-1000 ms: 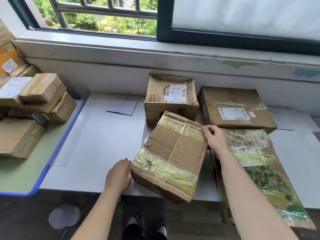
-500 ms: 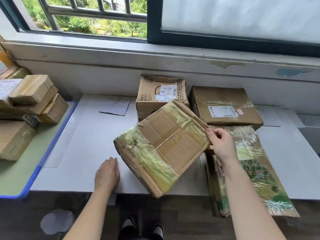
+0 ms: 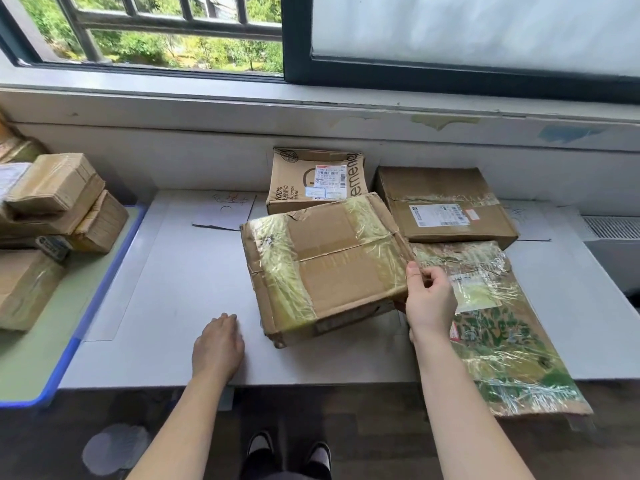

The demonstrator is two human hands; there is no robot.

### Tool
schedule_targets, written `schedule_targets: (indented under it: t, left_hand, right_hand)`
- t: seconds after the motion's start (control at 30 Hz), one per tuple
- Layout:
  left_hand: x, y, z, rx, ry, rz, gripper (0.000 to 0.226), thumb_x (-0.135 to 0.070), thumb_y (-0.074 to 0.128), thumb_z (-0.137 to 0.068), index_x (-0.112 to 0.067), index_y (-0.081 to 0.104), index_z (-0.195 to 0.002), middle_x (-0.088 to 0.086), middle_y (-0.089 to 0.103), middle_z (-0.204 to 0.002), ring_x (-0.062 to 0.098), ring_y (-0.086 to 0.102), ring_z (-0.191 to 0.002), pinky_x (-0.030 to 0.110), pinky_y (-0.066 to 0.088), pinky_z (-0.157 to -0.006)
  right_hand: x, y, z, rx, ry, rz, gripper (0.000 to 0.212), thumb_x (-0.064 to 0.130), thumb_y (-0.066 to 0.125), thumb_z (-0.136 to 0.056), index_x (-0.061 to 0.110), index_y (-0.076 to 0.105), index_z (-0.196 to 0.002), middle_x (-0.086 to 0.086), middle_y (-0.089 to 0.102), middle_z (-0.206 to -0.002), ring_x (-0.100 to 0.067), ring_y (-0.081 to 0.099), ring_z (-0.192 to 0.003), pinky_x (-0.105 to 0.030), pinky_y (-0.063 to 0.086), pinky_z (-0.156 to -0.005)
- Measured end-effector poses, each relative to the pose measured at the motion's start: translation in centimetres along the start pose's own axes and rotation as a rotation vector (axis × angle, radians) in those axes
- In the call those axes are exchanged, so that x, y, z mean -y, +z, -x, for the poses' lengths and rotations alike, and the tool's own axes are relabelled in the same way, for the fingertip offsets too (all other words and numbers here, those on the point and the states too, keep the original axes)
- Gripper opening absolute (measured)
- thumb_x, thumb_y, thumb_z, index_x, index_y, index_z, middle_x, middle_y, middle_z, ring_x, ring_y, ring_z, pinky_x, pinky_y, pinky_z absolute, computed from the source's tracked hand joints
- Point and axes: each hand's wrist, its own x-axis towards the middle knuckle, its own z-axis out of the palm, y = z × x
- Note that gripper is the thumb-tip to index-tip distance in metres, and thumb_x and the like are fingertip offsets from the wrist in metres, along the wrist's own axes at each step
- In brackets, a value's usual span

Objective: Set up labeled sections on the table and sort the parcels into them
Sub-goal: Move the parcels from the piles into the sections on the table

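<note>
The handwriting on the paper label sheet (image 3: 225, 211) at the far left of the white table (image 3: 173, 306) is a faint scribble, too blurred to read. Its right corner is hidden behind the taped cardboard parcel (image 3: 329, 268). A second label sheet (image 3: 530, 220) at the far right shows only a strip beside the flat brown box (image 3: 446, 202), and its marks are equally illegible.

The taped cardboard parcel sits in the middle of the table, tilted, with its near left corner down at the tabletop. It covers the near side of the printed carton (image 3: 317, 180) behind it. Its right edge overlaps the long leaf-print parcel (image 3: 495, 327), though I cannot tell whether the two touch.

The right hand (image 3: 429, 299) grasps that right edge, thumb on top and the other fingers curled under, mostly out of sight. The left hand (image 3: 218, 344) lies palm down on the table just left of the parcel, fingers relaxed, holding nothing.

The leaf-print parcel overhangs the table's near edge. At the left, a stack of brown parcels (image 3: 52, 209) on a green table (image 3: 41, 358) with a blue rim is cut off by the frame. Every box is sealed with tape, so no contents show.
</note>
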Motion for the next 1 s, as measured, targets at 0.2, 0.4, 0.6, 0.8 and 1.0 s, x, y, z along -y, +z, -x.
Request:
schedule_targets:
  t: [0.2, 0.4, 0.6, 0.8, 1.0]
  left_hand:
    - [0.5, -0.2, -0.3, 0.009, 0.031, -0.006, 0.030, -0.016, 0.045, -0.094, -0.007, 0.055, -0.121, 0.008, 0.057, -0.121, 0.027, 0.051, -0.113, 0.038, 0.042, -0.087]
    - [0.8, -0.6, -0.7, 0.031, 0.044, -0.049, 0.036, -0.020, 0.045, -0.096, -0.010, 0.050, -0.129, 0.006, 0.050, -0.134, 0.025, 0.045, -0.123, 0.037, 0.039, -0.095]
    - [1.4, -0.3, -1.2, 0.033, 0.074, -0.035, 0.034, -0.019, 0.048, -0.094, -0.007, 0.052, -0.126, 0.008, 0.053, -0.129, 0.026, 0.047, -0.119, 0.038, 0.041, -0.092]
    - [1.7, 0.3, -1.0, 0.055, 0.120, -0.048, 0.042, -0.023, 0.051, -0.093, -0.007, 0.048, -0.132, 0.009, 0.044, -0.142, 0.028, 0.038, -0.131, 0.040, 0.039, -0.099]
    - [2.2, 0.7, -0.9, 0.072, 0.129, -0.048, 0.047, -0.024, 0.050, -0.094, -0.009, 0.043, -0.138, 0.009, 0.031, -0.153, 0.028, 0.025, -0.142, 0.039, 0.032, -0.107]
  right_hand:
    - [0.2, 0.7, 1.0, -0.048, 0.036, -0.001, 0.036, 0.039, 0.055, -0.097, 0.010, 0.051, -0.076, 0.002, 0.053, -0.067, -0.025, 0.049, -0.070, -0.034, 0.036, -0.063]
    - [-0.3, 0.9, 1.9, -0.087, 0.011, 0.039, 0.037, 0.041, 0.055, -0.096, 0.011, 0.051, -0.074, -0.004, 0.058, -0.073, -0.027, 0.053, -0.072, -0.036, 0.042, -0.064]
    - [-0.9, 1.1, 2.2, -0.137, 0.058, 0.032, 0.037, 0.041, 0.054, -0.097, 0.008, 0.054, -0.079, -0.005, 0.060, -0.076, -0.027, 0.054, -0.072, -0.034, 0.042, -0.064]
    - [-1.0, 2.6, 1.9, -0.176, 0.090, 0.077, 0.036, 0.041, 0.054, -0.097, 0.009, 0.055, -0.080, -0.006, 0.061, -0.081, -0.030, 0.055, -0.077, -0.037, 0.044, -0.070]
    - [-2.4, 2.6, 1.9, -0.098, 0.090, 0.168, 0.037, 0.039, 0.051, -0.098, 0.006, 0.055, -0.081, -0.010, 0.061, -0.080, -0.032, 0.055, -0.079, -0.034, 0.038, -0.066]
